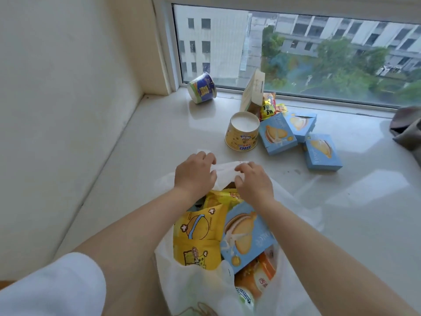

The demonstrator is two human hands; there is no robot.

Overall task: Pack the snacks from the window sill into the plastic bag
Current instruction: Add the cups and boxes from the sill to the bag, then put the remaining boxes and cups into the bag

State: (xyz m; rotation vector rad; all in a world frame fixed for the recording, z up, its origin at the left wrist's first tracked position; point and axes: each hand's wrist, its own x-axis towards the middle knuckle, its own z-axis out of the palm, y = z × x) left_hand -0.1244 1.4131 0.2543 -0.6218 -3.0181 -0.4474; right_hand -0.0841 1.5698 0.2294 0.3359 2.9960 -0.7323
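- Left hand (194,171) and right hand (252,179) both pinch the far rim of the plastic bag (200,283).
- Blue snack boxes (322,151) lie on the window sill (159,133) at two o'clock from the hands.

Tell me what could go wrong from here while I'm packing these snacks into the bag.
The plastic bag already looks full, and a blue box stands tilted near its mouth, so it might slide out as more goes in. Both your left hand and right hand pinch the far rim, so letting go could let the mouth collapse. The yellow cup is upside down and the blue cup lies tipped; either might roll when grabbed.
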